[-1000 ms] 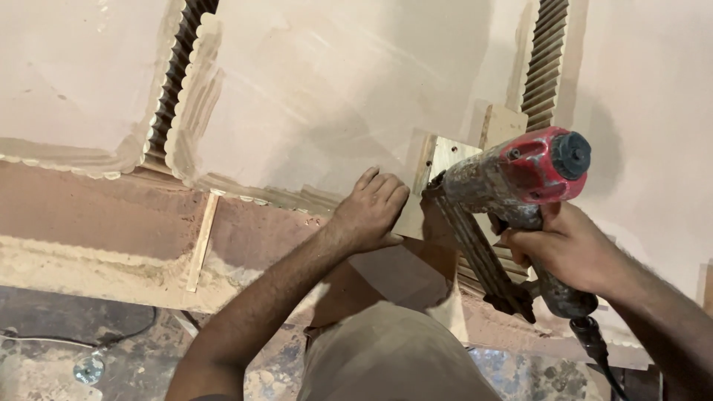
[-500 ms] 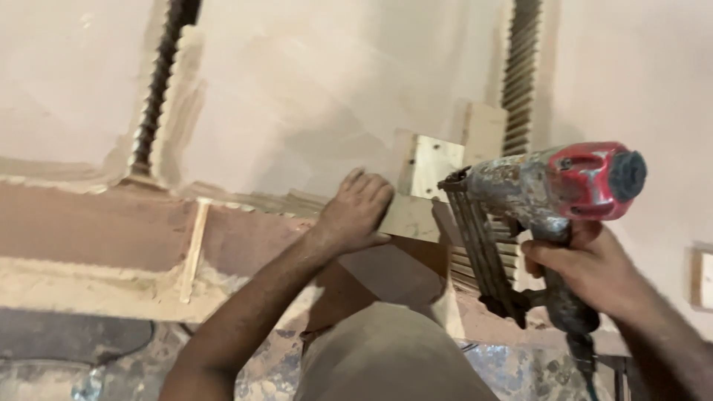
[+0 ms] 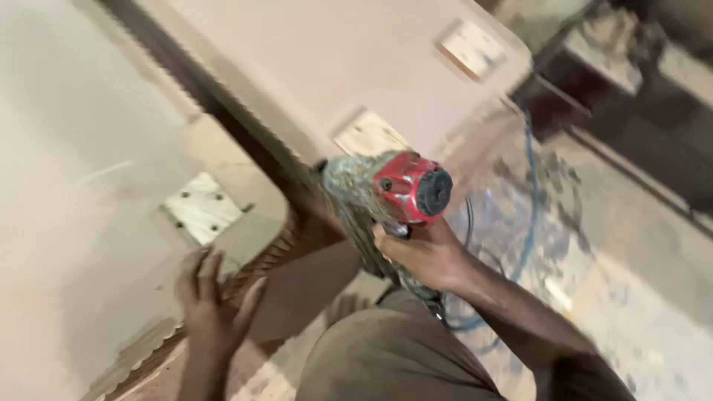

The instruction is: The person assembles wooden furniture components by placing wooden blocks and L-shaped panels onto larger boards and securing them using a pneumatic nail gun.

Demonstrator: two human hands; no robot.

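My right hand [image 3: 427,256] grips the handle of a worn nail gun [image 3: 386,189] with a red rear cap; its nose points down into the dark gap between two pale boards. My left hand [image 3: 212,301] rests flat, fingers spread, on the lower edge of the left pale board [image 3: 82,193], just below a small square plywood block [image 3: 200,208] studded with nails. A second plywood block [image 3: 368,134] lies on the right board [image 3: 334,59] just above the gun. The picture is blurred by motion.
A blue air hose [image 3: 531,223] curls over the dusty floor to the right of the gun. A third plywood block [image 3: 471,48] sits near the right board's far corner. Dark timber pieces [image 3: 594,82] lie at upper right. My knee [image 3: 386,360] fills the bottom.
The view has swung and tilted to the right, bringing the floor and hose into sight. My left hand has slid off the plywood block to the board's edge. The gun stays in my right hand.
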